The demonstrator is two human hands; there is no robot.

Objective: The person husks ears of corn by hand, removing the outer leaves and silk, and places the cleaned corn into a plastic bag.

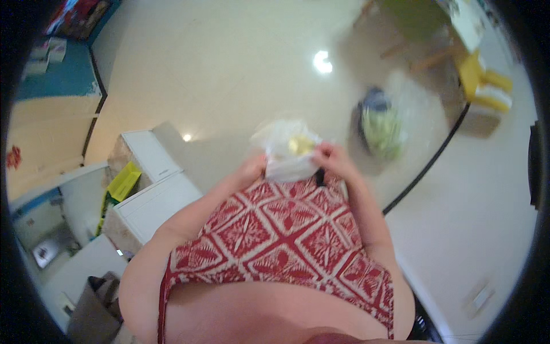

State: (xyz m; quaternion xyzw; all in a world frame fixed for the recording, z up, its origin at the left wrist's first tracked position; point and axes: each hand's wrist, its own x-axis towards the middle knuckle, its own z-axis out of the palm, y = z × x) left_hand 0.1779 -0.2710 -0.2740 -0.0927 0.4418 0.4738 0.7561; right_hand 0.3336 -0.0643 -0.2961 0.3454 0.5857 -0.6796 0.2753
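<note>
In front of my waist, my left hand (253, 167) grips the left side of a white plastic bag (290, 168). My right hand (333, 158) has its fingers pinched at the bag's right edge. Between the hands a pale yellow item (300, 145) shows at the bag's opening, close to my right fingertips. Blur hides what that item is, and whether my right fingers also touch it. A small black thing (320, 177) hangs just below my right hand, against the red and white patterned garment (285, 236).
On the glossy floor (223, 69), ahead to the right, lies a blurred green bundle (382, 129) with a dark blue part. White cabinets (159, 206) with a yellow-green bag (124, 182) stand at left. A yellow and white object (477, 81) and wooden legs (434, 60) are at far right.
</note>
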